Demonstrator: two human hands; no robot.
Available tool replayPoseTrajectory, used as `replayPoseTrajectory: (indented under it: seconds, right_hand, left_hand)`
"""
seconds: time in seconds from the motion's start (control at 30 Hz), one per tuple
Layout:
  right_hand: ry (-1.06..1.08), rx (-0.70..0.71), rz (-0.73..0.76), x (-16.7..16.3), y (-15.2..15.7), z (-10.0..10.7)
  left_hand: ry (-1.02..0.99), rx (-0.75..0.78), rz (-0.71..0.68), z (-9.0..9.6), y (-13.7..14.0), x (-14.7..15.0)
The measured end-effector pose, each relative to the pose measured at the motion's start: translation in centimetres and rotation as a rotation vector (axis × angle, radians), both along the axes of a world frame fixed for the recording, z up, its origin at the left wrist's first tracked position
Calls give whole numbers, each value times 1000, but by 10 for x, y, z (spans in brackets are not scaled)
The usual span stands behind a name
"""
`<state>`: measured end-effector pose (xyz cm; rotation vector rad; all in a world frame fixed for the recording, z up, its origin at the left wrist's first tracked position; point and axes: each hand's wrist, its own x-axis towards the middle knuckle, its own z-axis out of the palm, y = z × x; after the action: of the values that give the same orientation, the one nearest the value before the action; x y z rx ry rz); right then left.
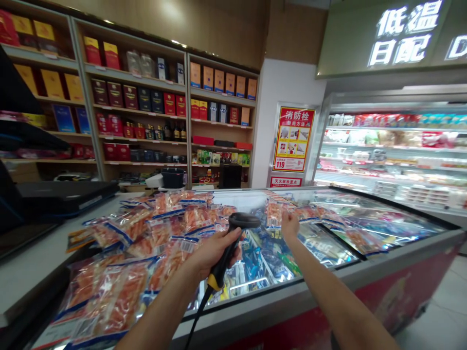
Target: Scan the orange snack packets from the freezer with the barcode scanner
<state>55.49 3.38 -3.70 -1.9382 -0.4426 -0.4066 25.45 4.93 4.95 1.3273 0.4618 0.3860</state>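
My left hand (221,250) is wrapped around the handle of a black and yellow barcode scanner (221,265), its head pointing right and its cord hanging down. My right hand (291,224) is farther out over the freezer's glass top, fingers closed at the right edge of a clear packet of orange-pink food sticks (273,214). The finger detail there is small and slightly blurred. A large heap of similar packets (120,291), with blue edges and barcodes, covers the left part of the freezer top. More packets (323,214) lie to the right of my right hand.
The chest freezer (255,301) has a metal rim and sliding glass lids over blue packages. A counter (22,272) with black equipment (65,192) borders it at left. Shelves of boxes (142,99) stand behind; a lit refrigerated display (394,150) stands back right.
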Motion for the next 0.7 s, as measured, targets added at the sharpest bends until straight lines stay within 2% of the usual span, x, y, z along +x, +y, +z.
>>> replayPoseTrajectory:
  seconds: [0.4, 0.53, 0.7]
  right_hand:
    - [-33, -40, -90, 12, 0, 1]
    - [-22, -68, -76, 9, 2, 4]
    - [26, -123, 53, -12, 24, 15]
  left_hand:
    - [-8, -22, -67, -2, 2, 1]
    - [-19, 3, 65, 2, 11, -8]
    - [-23, 31, 257, 6, 28, -29]
